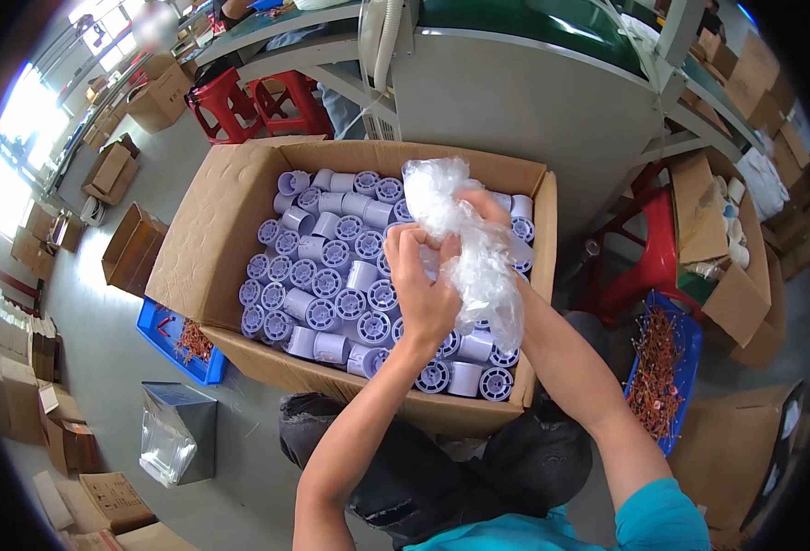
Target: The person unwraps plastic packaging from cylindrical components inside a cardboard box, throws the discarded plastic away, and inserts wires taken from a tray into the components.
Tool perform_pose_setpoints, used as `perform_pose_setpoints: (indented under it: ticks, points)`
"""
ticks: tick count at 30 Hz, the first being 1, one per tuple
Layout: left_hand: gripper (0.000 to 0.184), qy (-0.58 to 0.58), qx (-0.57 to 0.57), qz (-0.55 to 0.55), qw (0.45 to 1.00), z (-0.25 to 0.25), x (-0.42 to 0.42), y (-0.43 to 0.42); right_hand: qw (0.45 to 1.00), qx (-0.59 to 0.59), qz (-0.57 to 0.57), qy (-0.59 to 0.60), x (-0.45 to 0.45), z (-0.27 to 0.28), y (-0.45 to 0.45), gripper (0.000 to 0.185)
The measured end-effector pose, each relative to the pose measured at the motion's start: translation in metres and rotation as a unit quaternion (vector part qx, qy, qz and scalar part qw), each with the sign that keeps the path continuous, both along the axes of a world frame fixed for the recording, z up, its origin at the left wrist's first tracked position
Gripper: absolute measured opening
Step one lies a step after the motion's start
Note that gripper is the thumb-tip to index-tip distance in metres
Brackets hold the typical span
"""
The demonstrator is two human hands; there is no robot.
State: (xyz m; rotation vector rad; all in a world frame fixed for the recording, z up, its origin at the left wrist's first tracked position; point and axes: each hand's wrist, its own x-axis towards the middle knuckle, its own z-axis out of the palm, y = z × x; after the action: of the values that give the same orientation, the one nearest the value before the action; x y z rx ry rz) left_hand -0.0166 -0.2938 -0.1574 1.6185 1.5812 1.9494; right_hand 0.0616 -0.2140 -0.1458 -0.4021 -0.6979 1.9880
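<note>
From where I stand, the person is bent over an open carton [212, 230] full of lavender plastic parts [335, 253], busy with a bundle of clear plastic [484, 275] held up above them, toward two o'clock from the carton's middle. The right hand [486, 206], partly behind the film, is closed around the bundle's waist. The left hand [420, 285] comes in from eight o'clock, fingers curled and drawn together against the plastic beside the right thumb; whether they truly pinch a fold I can't tell. To work the film well, I'd keep the right hand as the anchor and let the left do the fine work, taking a single layer between thumb and fingertip and teasing it gently, since thin, slippery film like this probably stretches or tears under a hard tug. I'd also mind the loose tail, which could snag on the parts below. The bundle's long axis runs from eleven to five o'clock: a puffed, crumpled end points to eleven, away from the person, and the longer, slacker end hangs toward five, by the right forearm. Which end is a mouth, the creases hide.
</note>
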Motion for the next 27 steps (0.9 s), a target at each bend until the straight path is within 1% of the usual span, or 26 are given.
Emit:
perform_pose_setpoints:
  ticks: [1,2,3,4,5,6,8,9,10,12,14,15,16,17,18,19,20,22,23,24,25,26,27]
  points:
    - [0.021,-0.002,-0.007,0.018,1.0,0.001,0.0,0.001,0.994,-0.063,0.067,0.056,0.006,0.019,-0.006,0.019]
    - [0.021,-0.004,-0.015,0.037,0.999,0.002,0.0,0.001,0.977,-0.127,0.133,0.111,0.009,0.027,-0.01,0.024]
    - [0.021,-0.005,-0.014,0.038,0.999,0.001,-0.001,0.001,0.977,-0.126,0.135,0.109,0.007,0.021,-0.012,0.024]
    - [0.022,-0.007,-0.021,0.034,0.999,0.0,-0.002,0.0,0.999,-0.007,0.043,-0.007,0.004,0.011,-0.014,0.028]
    - [0.024,-0.009,-0.028,0.03,0.999,0.0,-0.002,-0.001,0.985,0.113,-0.051,-0.122,0.002,0.005,-0.013,0.032]
    - [0.024,-0.008,-0.027,0.03,0.999,0.001,-0.001,-0.003,0.985,0.114,-0.051,-0.122,0.001,0.0,-0.011,0.032]
    - [0.038,0.008,-0.04,-0.029,0.999,0.005,0.001,-0.011,0.993,0.097,-0.029,-0.058,-0.002,-0.005,-0.01,0.032]
    - [0.052,0.017,-0.069,-0.053,0.996,0.003,0.001,-0.011,0.996,0.087,-0.018,-0.026,-0.003,-0.008,-0.01,0.032]
    - [0.052,0.017,-0.07,-0.054,0.996,0.001,0.001,-0.011,0.997,0.077,-0.009,0.005,-0.004,-0.01,-0.01,0.032]
    - [0.056,0.115,-0.042,-0.033,0.992,-0.001,-0.001,-0.007,0.996,0.06,0.009,0.068,-0.004,-0.012,-0.008,0.033]
    - [0.054,0.112,-0.032,-0.024,0.993,-0.006,-0.002,-0.001,0.99,0.045,0.027,0.133,-0.005,-0.011,-0.006,0.033]
    - [0.051,0.101,-0.008,-0.007,0.995,-0.008,-0.004,0.003,0.985,0.038,0.037,0.166,-0.006,-0.01,-0.004,0.034]
    - [0.048,0.089,0.016,0.011,0.996,-0.006,-0.006,0.005,0.984,0.039,0.038,0.167,-0.007,-0.003,-0.007,0.034]
    - [0.041,0.069,0.039,0.036,0.996,-0.003,-0.006,0.007,0.991,0.004,0.039,0.127,-0.006,0.003,-0.012,0.033]
    - [0.041,0.071,0.039,0.038,0.996,-0.002,-0.01,0.009,0.995,-0.03,0.039,0.087,-0.006,0.009,-0.017,0.033]
    - [0.04,0.06,0.025,0.054,0.996,-0.002,-0.017,0.009,0.995,-0.03,0.04,0.089,-0.006,0.014,-0.019,0.033]
    - [0.039,0.05,0.011,0.071,0.996,-0.001,-0.025,0.011,0.995,-0.013,0.057,0.078,-0.007,0.018,-0.021,0.038]
    - [0.035,0.063,0.031,0.079,0.994,0.001,-0.035,0.012,0.994,0.022,0.091,0.056,-0.008,0.023,-0.023,0.054]
    - [0.034,0.077,0.027,0.075,0.994,0.002,-0.037,0.011,0.99,0.1,0.101,0.001,-0.009,0.018,-0.021,0.061]
    - [0.033,0.09,0.023,0.07,0.993,0.003,-0.037,0.009,0.99,0.103,0.101,0.002,-0.01,0.014,-0.018,0.061]
    - [0.032,0.099,-0.001,0.078,0.992,0.003,-0.035,0.006,0.993,0.073,0.097,0.007,-0.01,0.009,-0.016,0.061]
    - [0.032,0.1,0.002,0.077,0.992,0.004,-0.033,0.006,0.995,0.044,0.093,0.011,-0.01,0.005,-0.014,0.062]
    - [0.033,0.099,0.011,0.073,0.992,0.006,-0.03,0.006,0.996,0.049,0.077,-0.003,-0.01,0.003,-0.013,0.054]
